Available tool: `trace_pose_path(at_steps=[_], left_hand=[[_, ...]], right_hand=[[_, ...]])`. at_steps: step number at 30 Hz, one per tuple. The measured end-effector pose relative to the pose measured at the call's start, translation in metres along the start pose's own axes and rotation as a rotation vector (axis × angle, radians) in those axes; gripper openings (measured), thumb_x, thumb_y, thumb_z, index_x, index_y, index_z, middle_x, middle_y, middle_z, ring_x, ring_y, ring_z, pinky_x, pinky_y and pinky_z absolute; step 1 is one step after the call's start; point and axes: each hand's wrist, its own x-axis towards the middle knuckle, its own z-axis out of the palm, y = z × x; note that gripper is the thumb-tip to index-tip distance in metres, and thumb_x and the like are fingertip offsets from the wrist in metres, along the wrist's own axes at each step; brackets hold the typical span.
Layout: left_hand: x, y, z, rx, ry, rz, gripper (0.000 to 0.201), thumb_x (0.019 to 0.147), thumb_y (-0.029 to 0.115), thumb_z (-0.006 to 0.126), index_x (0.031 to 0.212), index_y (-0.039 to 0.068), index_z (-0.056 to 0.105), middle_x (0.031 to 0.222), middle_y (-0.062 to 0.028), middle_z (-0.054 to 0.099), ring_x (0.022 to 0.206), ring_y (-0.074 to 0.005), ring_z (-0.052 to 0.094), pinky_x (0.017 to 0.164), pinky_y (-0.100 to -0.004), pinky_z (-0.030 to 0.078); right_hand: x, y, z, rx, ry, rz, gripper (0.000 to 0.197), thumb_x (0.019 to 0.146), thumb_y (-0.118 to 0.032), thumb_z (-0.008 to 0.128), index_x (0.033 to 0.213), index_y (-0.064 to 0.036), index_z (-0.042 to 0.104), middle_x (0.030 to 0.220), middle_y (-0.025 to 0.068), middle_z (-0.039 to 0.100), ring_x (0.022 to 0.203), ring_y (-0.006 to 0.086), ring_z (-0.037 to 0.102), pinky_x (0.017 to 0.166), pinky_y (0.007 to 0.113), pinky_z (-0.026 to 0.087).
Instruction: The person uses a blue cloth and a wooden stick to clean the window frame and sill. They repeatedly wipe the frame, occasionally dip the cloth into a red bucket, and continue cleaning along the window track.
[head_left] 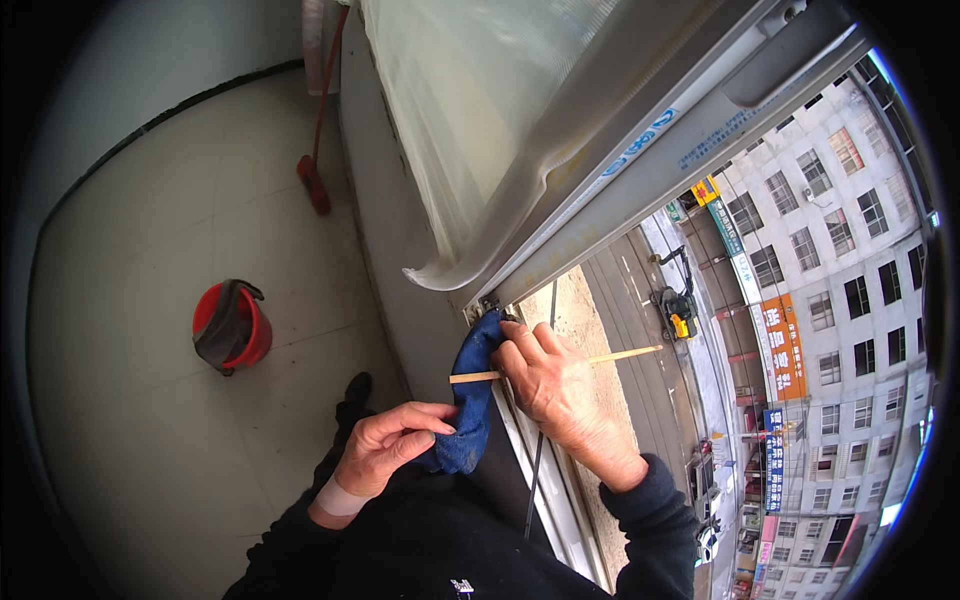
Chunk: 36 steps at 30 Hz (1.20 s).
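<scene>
A dark blue cloth (468, 435) lies bunched lengthwise along the white window track (532, 455), its far end at the foot of the window frame. My left hand (378, 448) pinches the cloth's near left edge between thumb and fingers. At the far end, my right hand (550, 388) is closed with its fingertips on the cloth. A thin, pale wooden stick (628, 355) runs through that hand, one end crossing over the cloth and the other pointing out to the right. Its fingers hide the spot where cloth and track meet.
A metal window frame (690, 140) with loose clear plastic film (480, 110) rises ahead. On the floor at left stand a red bucket (262, 340) with a dark cloth over it and a red broom (314, 185). Beyond the sill, the street (640, 290) lies far below.
</scene>
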Motion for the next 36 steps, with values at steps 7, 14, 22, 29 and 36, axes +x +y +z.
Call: trace_pose_path(at_steps=[7,14,22,29,36], left_hand=[[0.0,0.006,-0.008,-0.04,0.028,0.009,0.019,0.097,0.005,0.055,0.109,-0.003,0.066,0.122,-0.0161,0.061,0.11,-0.0171,0.059,0.097,-0.027,0.044],[0.007,0.001,-0.011,-0.063,0.055,0.023,0.018,0.095,0.003,0.055,0.109,-0.003,0.066,0.122,-0.0167,0.061,0.109,-0.0172,0.06,0.098,-0.0275,0.045],[0.009,0.002,-0.011,-0.099,0.033,0.055,0.018,0.095,0.003,0.055,0.109,-0.003,0.065,0.123,-0.0177,0.061,0.11,-0.0182,0.06,0.098,-0.0293,0.045],[0.006,0.011,-0.016,-0.142,0.146,0.136,0.018,0.095,0.011,0.055,0.105,-0.001,0.065,0.121,-0.0197,0.063,0.112,-0.0232,0.06,0.102,-0.0368,0.042],[0.019,0.015,-0.021,-0.087,0.233,0.114,0.018,0.094,0.007,0.052,0.104,-0.001,0.065,0.12,-0.0186,0.063,0.114,-0.0224,0.058,0.103,-0.0354,0.041]], right_hand=[[0.008,0.0,0.004,0.077,0.103,-0.012,0.018,0.07,-0.012,0.067,0.087,-0.0095,0.06,0.107,0.0045,0.063,0.084,0.0214,0.059,0.071,0.032,0.052],[0.017,0.008,0.013,-0.022,0.063,-0.08,0.015,0.074,-0.017,0.062,0.085,-0.008,0.056,0.095,0.0053,0.059,0.086,0.021,0.057,0.071,0.032,0.05],[0.012,0.006,-0.011,0.444,0.316,0.153,0.021,0.07,0.005,0.071,0.086,-0.0043,0.062,0.08,0.0082,0.061,0.076,0.0256,0.063,0.065,0.034,0.051],[0.017,0.004,-0.022,0.48,0.361,0.266,0.022,0.073,0.002,0.074,0.09,-0.0034,0.062,0.077,0.0081,0.061,0.068,0.0218,0.062,0.06,0.031,0.048],[0.013,0.005,-0.026,0.314,0.281,0.227,0.023,0.07,0.005,0.07,0.09,-0.0055,0.064,0.081,0.0083,0.06,0.074,0.0277,0.063,0.064,0.035,0.052]])
